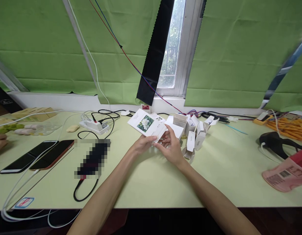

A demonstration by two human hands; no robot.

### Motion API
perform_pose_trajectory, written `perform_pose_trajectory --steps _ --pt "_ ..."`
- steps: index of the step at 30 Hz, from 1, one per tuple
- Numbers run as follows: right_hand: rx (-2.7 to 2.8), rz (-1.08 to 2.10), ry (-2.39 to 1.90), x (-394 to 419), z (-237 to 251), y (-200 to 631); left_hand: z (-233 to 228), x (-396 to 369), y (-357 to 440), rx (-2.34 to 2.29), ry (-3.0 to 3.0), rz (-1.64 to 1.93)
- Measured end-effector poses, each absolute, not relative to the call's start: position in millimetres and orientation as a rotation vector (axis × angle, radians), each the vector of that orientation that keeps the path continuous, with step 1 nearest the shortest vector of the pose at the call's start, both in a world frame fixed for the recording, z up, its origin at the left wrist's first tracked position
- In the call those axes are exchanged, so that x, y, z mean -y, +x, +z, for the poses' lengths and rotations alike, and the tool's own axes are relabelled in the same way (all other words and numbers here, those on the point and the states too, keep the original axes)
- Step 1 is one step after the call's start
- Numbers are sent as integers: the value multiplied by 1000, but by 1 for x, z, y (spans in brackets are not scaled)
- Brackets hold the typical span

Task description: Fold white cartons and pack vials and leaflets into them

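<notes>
Above the middle of the table, both of my hands hold a white printed box (144, 125) with a picture of a white flower on its face. It is tilted, and whether it is folded flat cannot be made out. My left hand (144, 143) grips its lower edge, thumb on top. My right hand (172, 147) is closed around its right end, fingers curled behind and partly hidden. Just beyond lie several small white cartons (190, 140), some with flaps open. Another white box (175, 130) lies right behind my right hand.
On the left are two phones (54, 153), a pixelated dark device (93, 158) and a power strip (97, 125) with cables. Another person's hand (0, 142) shows at the left edge. On the right are a black device (275, 145), a pink package (285, 174) and orange items (288, 129).
</notes>
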State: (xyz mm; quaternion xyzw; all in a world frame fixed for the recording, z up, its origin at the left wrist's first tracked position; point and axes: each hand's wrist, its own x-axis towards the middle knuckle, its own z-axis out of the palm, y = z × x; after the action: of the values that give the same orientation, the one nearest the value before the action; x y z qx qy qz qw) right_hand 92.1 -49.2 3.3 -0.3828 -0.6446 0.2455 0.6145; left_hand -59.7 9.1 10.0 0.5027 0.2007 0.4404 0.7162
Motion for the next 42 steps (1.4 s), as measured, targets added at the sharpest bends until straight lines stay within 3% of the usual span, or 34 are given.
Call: perform_pose_trajectory --steps 42 --pt "1577 519 -901 46 -1 94 9 -10 -62 -449 1120 968"
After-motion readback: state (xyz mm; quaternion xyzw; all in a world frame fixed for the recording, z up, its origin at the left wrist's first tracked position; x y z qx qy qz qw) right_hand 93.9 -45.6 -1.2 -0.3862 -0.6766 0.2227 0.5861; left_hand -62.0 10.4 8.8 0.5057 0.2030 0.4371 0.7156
